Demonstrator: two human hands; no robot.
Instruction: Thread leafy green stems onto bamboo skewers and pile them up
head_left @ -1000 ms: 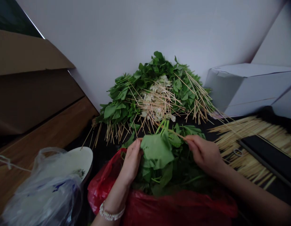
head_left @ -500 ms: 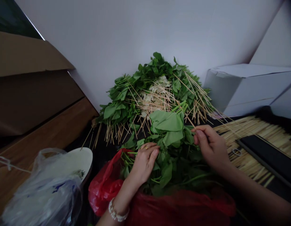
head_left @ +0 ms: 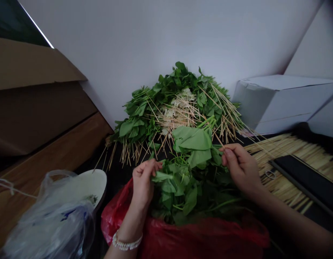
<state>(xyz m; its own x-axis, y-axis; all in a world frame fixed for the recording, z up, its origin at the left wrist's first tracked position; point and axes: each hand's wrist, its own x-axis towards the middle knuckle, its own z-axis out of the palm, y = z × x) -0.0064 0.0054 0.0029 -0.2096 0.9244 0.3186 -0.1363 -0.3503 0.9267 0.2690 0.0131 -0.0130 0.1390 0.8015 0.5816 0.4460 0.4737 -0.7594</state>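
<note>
Slanting far and left from the fingertips of the right hand (head_left: 240,167), a slim wooden skewer (head_left: 218,138) meets a bunch of broad green leaves (head_left: 192,138) that appears to be threaded on it. The leaves hang on the left side of the stick, their cut stems (head_left: 206,122) pointing to the far right; the skewer's tip cannot be told apart from the foliage and sticks behind. Thumb and forefinger of the right hand are pinched tight on the near end, the other fingers curled in.

Nearer and to the left, the left hand (head_left: 143,176) has its thumb and forefinger closed together on the edge of a leafy sprig (head_left: 163,177), which lies just to the right of those fingertips. Between sprig and skewer stretches a gap filled with leaves; the right hand is the nearer of the two to the stick, the left well apart from it.

Below both hands, loose greens (head_left: 193,198) spill from a red plastic bag (head_left: 204,239). On the far side, against a pale wall (head_left: 161,39), rises a pile of skewered greens (head_left: 134,126), with pale vegetable pieces (head_left: 169,113) on sticks at its middle. To the right lies a spread of bare skewers (head_left: 285,194) beneath a dark flat slab (head_left: 308,178); to the left, a white bowl (head_left: 98,180) sits beside a clear plastic bag (head_left: 45,226).
</note>
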